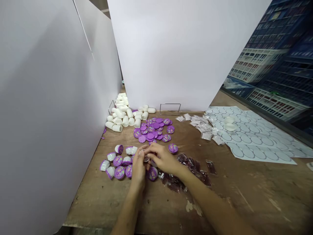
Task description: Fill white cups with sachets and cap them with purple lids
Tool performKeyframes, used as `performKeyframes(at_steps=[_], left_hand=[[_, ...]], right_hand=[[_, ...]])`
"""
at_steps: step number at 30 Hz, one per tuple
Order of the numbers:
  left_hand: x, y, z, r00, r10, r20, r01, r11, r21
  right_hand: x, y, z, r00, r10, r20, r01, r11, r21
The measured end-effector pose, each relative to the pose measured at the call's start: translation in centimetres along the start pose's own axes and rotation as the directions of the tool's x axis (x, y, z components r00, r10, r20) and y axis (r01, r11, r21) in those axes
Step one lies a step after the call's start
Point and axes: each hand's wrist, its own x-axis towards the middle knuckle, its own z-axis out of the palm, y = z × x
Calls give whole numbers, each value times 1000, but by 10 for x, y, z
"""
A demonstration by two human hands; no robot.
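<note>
Bare forearms reach in from the near edge of the wooden bench in the head view. Between the hands sits a small cup with dark contents, left of the bench's middle. The left hand grips its side with thumb and fingers; the right hand curls bent fingers over its rim, though whether they pinch it I cannot tell. Purple-lidded cups lie toward the left edge, dark packets just right of the hands. White cups crowd the far left corner; purple lids, white sachets and circle-printed sheets follow rightward.
</note>
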Motion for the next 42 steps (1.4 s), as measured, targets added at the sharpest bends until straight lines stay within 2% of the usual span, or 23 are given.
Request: performKeyframes(at_steps=[2, 5, 8, 11, 13, 15, 17, 19, 24, 28, 30, 33, 36, 38, 40, 42], left_hand=[[6, 8, -8, 996, 34, -81, -36, 999, -31], [11, 20, -15, 987, 75, -142, -85, 994, -67], [14, 23, -16, 983, 67, -169, -87, 990, -114], [15, 19, -17, 979, 50, -195, -78, 988, -136], [15, 16, -18, 977, 46, -207, -69, 992, -107], [15, 13, -17, 978, 50, -201, -61, 997, -49], [15, 11, -14, 983, 60, -175, -59, 998, 12], [14, 7, -10, 987, 72, -140, -65, 996, 54], [7, -6, 1, 991, 117, -58, -112, 991, 75], [0, -8, 8, 950, 306, -70, -275, 919, 281], [-3, -6, 10, 941, 334, -53, -293, 883, 367], [-10, -2, 12, 941, 337, -10, -307, 869, 389], [-17, 2, 12, 945, 327, 26, -316, 886, 339], [-19, 4, 12, 954, 296, 48, -296, 908, 296], [-18, 6, 11, 971, 233, 62, -241, 942, 235], [-14, 7, 9, 987, 154, 46, -160, 976, 148]], right_hand=[[22, 19, -2, 995, 104, -3, -104, 984, -142], [52, 49, 0, 973, 215, -82, -229, 875, -426], [64, 65, 5, 980, 187, -66, -195, 847, -495], [62, 61, 4, 984, 147, -97, -175, 839, -516], [54, 50, 2, 971, 136, -195, -206, 891, -406], [43, 36, 2, 948, 209, -242, -236, 968, -88], [31, 22, 8, 945, 295, -144, -253, 933, 254], [19, 12, 18, 951, 303, -56, -263, 892, 368], [4, 9, 42, 933, 240, -267, -185, 959, 216], [0, 5, 49, 907, 234, -351, -182, 967, 176], [-1, 0, 49, 889, 257, -379, -189, 960, 207], [-3, -9, 45, 886, 275, -374, -165, 940, 299], [-7, -14, 40, 899, 170, -403, -40, 950, 311], [-10, -16, 37, 896, 67, -439, 42, 971, 234], [-14, -17, 33, 882, -4, -472, 68, 991, 119], [-17, -20, 29, 891, -71, -449, 81, 997, 2]])
